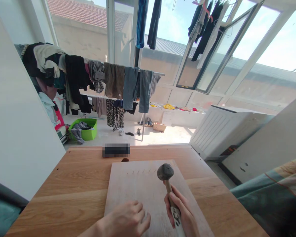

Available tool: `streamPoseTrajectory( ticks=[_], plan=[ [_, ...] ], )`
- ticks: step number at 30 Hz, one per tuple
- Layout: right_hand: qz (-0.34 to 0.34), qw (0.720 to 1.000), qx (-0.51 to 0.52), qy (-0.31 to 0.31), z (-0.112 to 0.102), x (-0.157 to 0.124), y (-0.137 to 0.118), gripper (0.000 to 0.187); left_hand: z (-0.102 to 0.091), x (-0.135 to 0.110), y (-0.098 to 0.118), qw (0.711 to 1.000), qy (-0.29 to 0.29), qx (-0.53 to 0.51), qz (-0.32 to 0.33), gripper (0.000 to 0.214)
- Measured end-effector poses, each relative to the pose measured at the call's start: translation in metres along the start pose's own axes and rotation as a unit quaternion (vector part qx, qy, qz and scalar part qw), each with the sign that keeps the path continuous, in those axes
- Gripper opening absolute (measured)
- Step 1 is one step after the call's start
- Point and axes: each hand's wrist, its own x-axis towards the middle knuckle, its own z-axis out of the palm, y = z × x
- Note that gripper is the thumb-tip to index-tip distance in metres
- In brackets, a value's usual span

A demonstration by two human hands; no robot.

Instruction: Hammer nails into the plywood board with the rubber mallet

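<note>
My right hand (179, 209) is wrapped round the handle of a mallet (165, 171). Its rounded dark grey head points up and away from me, over the right part of a pale wooden board (128, 191). The lower handle looks white with dark marks. Several thin nails (143, 171) stand in a row across the far part of the board. At the near edge, my left hand (130, 217) is over the board with its fingers curled in. Whatever those fingers may hold is hidden.
The board lies on a wooden table (71, 187). Beyond it sit a dark pixelated block (116, 150) and a small brown round thing (125, 160). Clothes hang on a drying rack (160, 74) behind the table, near a green basin (88, 133). A white ribbed cabinet (212, 131) stands right.
</note>
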Motion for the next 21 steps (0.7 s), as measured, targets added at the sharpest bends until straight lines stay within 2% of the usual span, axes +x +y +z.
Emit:
streamPoseTrajectory(
  ticks=[5,6,8,9,10,11,13,15,21],
  plan=[
    [0.017,1.000,-0.014,-0.008,0.002,-0.009,0.002,0.055,-0.004,0.006,-0.012,1.000,-0.005,0.011,0.017,0.005],
    [0.022,1.000,-0.010,-0.008,0.002,-0.010,0.003,0.057,-0.005,0.005,-0.018,1.000,-0.009,-0.006,0.006,0.004],
    [0.034,0.999,0.002,-0.012,0.002,-0.011,0.007,0.064,-0.007,0.000,-0.036,0.995,0.003,-0.062,-0.076,0.009],
    [0.039,0.999,0.010,-0.013,0.002,-0.012,0.010,0.067,-0.006,-0.004,-0.046,0.984,0.026,-0.099,-0.145,0.013],
    [0.042,0.999,0.020,-0.010,0.002,-0.012,0.014,0.069,-0.005,-0.009,-0.057,0.961,0.062,-0.139,-0.232,0.016],
    [0.043,0.999,0.032,-0.002,0.003,-0.012,0.019,0.070,-0.002,-0.014,-0.068,0.928,0.100,-0.183,-0.310,0.017],
    [0.046,0.997,0.058,0.023,0.006,-0.013,0.028,0.069,0.006,-0.024,-0.087,0.866,0.153,-0.242,-0.410,0.014],
    [0.051,0.995,0.079,0.040,0.011,-0.012,0.036,0.069,0.015,-0.032,-0.096,0.833,0.176,-0.271,-0.450,0.013],
    [0.051,0.995,0.083,0.023,0.029,-0.009,0.042,0.068,0.034,-0.037,-0.092,0.800,0.219,-0.293,-0.474,0.015]
  ],
)
